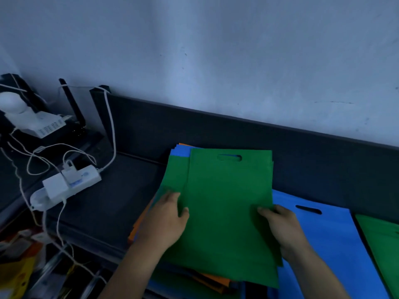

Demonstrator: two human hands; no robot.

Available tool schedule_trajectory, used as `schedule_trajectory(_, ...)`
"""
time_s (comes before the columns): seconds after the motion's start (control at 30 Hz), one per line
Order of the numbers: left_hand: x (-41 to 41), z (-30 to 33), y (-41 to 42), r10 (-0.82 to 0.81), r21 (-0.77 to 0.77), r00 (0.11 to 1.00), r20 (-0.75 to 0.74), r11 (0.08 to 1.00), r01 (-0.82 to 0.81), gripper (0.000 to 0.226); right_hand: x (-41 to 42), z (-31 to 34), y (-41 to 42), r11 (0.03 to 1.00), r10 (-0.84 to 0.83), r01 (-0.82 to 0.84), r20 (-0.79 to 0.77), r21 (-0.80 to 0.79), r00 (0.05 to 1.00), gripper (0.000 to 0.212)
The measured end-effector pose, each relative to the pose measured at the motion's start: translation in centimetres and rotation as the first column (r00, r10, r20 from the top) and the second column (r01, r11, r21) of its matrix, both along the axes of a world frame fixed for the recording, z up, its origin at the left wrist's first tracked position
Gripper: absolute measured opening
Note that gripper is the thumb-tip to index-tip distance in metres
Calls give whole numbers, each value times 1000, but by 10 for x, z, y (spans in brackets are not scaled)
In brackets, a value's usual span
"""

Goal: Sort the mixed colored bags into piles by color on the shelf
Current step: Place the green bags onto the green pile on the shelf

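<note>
Both hands, left (167,214) and right (280,223), pinch the green bag (224,201) above the mixed stack (138,229), power strip (67,186) nearby.

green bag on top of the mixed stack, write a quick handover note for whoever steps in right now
Left hand and right hand each pinch a side edge of the top green bag.
It lies on the mixed stack; blue and orange edges show beneath.
Done: blue pile to the right, green pile at far right.
Left: move this bag to the green pile, then sort the rest.
</note>
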State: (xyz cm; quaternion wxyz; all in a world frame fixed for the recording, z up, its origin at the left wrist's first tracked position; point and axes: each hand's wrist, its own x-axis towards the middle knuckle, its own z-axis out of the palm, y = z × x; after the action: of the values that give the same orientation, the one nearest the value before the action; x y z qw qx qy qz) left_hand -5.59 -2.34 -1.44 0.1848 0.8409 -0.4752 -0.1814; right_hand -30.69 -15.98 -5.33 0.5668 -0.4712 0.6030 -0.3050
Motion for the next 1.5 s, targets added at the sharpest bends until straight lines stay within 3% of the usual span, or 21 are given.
schedule_trajectory(0.3, 5, -13, -2, -159, -98, 979, -129, 984, 146, 58, 11, 3, 16, 999, -31, 28, 70, 44, 997, 16)
schedule_trajectory(0.4, 19, -15, -1, -67, -164, 990, -122, 985, 46, 53, 9, 5, 21, 997, -71, 69, 67, 28, 995, 15)
schedule_trajectory(0.47, 30, -18, 1, -29, -141, 993, -112, 990, 14, 55, 6, 6, 23, 994, -107, 104, 66, 42, 992, 14)
schedule_trajectory(0.63, 27, -18, 3, -201, -10, 979, 24, 979, 201, 60, 10, 7, 34, 991, -75, 62, 104, 122, 992, 15)
schedule_trajectory(0.73, 27, -12, 4, -183, -26, 983, -11, 983, 182, 55, 17, 4, 44, 994, -19, 7, 113, 106, 993, 18)
schedule_trajectory(0.83, 31, -8, 5, -149, -105, 970, -192, 986, 131, 47, 18, 6, 50, 998, -28, 21, 124, 60, 992, 20)
schedule_trajectory(0.93, 32, -11, 1, -161, -199, 870, -466, 977, 74, 42, 13, 11, 57, 998, -68, 63, 169, 30, 983, 24)
schedule_trajectory(1.07, 32, -15, -7, -52, -258, 723, -689, 950, -178, 41, 4, 15, 66, 995, -100, 94, 252, 39, 963, 30)
schedule_trajectory(1.13, 25, -17, -13, -40, -231, 692, -720, 955, -185, 47, -1, 16, 74, 995, -103, 96, 270, 38, 957, 33)
schedule_trajectory(1.27, 6, -20, -17, -135, -200, 665, -734, 980, -22, 24, -16, 12, 84, 990, -138, 132, 232, 40, 963, 33)
schedule_trajectory(1.5, -58, -19, -31, -198, -187, 650, -734, 979, 87, 49, -83, 14, 92, 971, -238, 237, 116, 20, 964, 28)
